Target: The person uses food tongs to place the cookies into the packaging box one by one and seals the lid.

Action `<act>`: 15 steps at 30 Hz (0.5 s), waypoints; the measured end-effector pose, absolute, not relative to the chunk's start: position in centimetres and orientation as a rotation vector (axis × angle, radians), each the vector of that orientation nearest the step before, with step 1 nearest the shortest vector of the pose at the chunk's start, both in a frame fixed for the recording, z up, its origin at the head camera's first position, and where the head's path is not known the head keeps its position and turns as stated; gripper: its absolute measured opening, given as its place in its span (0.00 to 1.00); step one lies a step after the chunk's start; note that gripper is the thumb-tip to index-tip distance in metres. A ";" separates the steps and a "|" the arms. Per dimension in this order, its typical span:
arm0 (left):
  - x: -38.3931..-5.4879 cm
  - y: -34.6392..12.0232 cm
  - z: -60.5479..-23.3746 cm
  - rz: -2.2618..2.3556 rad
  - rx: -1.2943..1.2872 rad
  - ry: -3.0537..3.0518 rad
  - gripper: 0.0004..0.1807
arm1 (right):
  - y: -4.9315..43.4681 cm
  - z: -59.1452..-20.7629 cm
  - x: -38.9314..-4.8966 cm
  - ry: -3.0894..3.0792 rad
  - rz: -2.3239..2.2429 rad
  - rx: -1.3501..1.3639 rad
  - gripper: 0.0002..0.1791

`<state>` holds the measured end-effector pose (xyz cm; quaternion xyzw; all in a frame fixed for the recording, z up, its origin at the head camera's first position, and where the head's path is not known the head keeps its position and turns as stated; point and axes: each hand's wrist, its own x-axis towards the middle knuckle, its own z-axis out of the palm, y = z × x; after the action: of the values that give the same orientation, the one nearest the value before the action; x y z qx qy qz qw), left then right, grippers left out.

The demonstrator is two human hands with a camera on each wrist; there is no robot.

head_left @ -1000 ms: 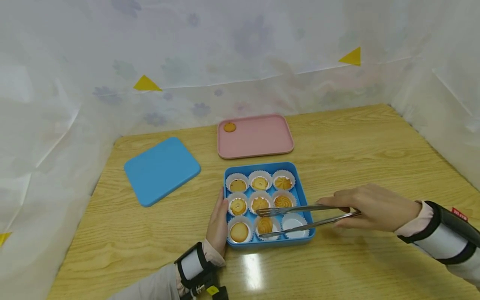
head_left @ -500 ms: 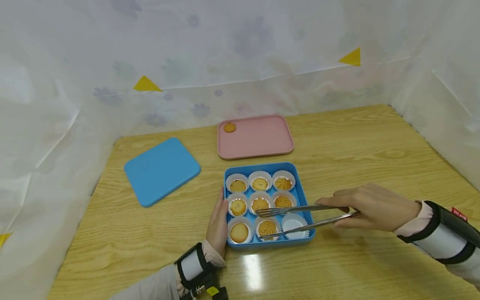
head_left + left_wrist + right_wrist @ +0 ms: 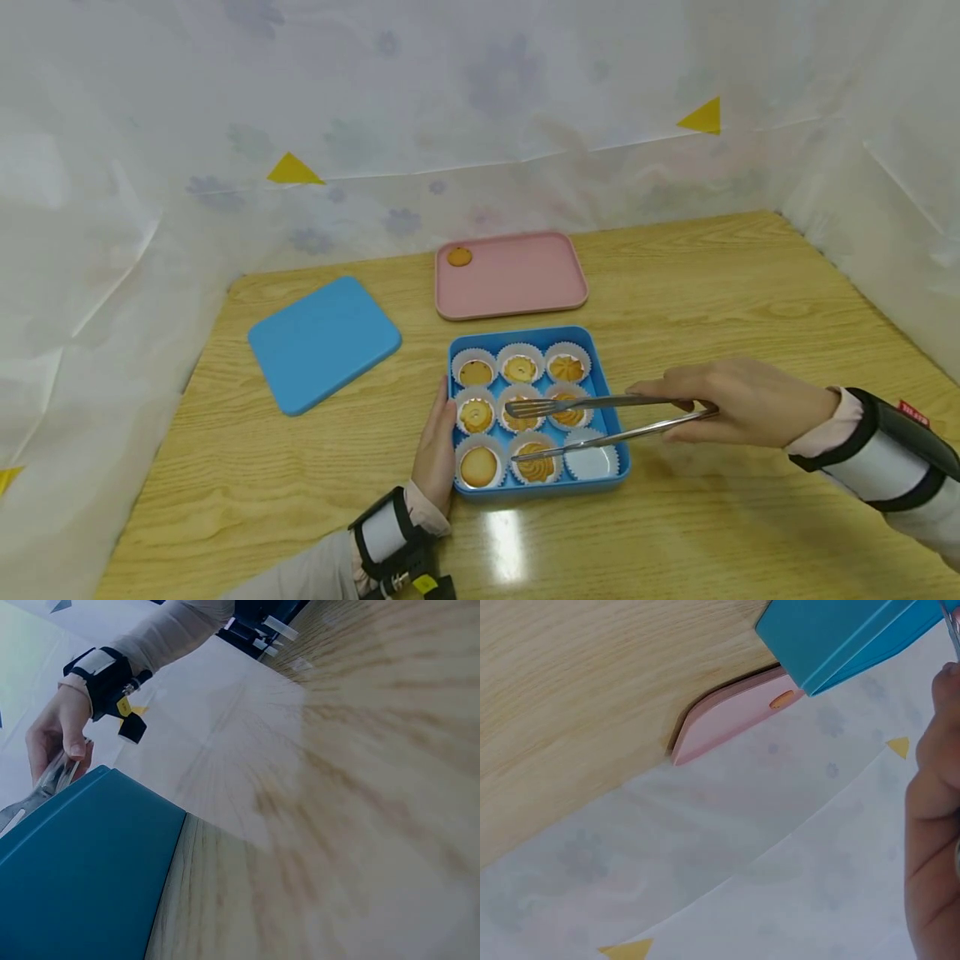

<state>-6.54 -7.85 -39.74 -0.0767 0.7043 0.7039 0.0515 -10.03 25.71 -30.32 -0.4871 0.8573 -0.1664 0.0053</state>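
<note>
My right hand (image 3: 738, 402) grips a pair of metal tongs (image 3: 637, 430), whose tips are spread apart over the blue box (image 3: 619, 467). Below the nearer tip, a swirled cookie (image 3: 536, 468) lies in the front middle paper cup. Nothing is pinched between the tips. In the front right corner is an empty paper cup (image 3: 592, 460); cookies sit in the other cups, including a plain round cookie (image 3: 478, 466) at front left. My left hand (image 3: 435, 450) rests along the box's left wall with straight fingers. In the left wrist view, the right hand (image 3: 60, 735) shows over the box's rim.
Behind the box lies a pink tray (image 3: 517, 279) with one cookie (image 3: 460, 257) in its far left corner. To the left, a flat blue lid (image 3: 324, 344) lies on the wooden table (image 3: 720, 292). White sheeting (image 3: 480, 100) stands around the back and sides.
The tongs have parted from the swirled cookie, which now lies flatter in the front middle cup. My right hand has lifted them slightly away. My left hand has kept its place.
</note>
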 end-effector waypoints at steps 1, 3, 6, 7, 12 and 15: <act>-6.5 -7.9 -39.7 2.140 -0.233 2.145 0.29 | 25.7 -30.2 -10.2 2.682 -0.515 -1.519 0.24; -6.5 -7.9 -39.7 2.135 -0.234 2.149 0.29 | 25.6 -30.1 -10.5 2.687 -0.500 -1.511 0.24; -6.5 -7.9 -39.7 2.130 -0.234 2.155 0.29 | 25.4 -29.9 -11.1 2.688 -0.487 -1.522 0.24; -6.5 -7.9 -39.7 2.129 -0.235 2.156 0.29 | 25.3 -29.8 -11.3 2.693 -0.480 -1.532 0.24; -6.5 -7.9 -39.8 2.129 -0.227 2.159 0.29 | 24.9 -29.2 -12.3 2.668 -0.496 -1.529 0.25; -6.5 -7.9 -39.8 2.134 -0.226 2.151 0.29 | 24.6 -28.9 -12.9 2.669 -0.484 -1.500 0.25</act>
<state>-6.51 -7.88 -39.78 -0.0743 0.7070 0.7014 0.0517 -12.93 24.61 -28.90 -0.4837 0.8610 -0.1561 0.0209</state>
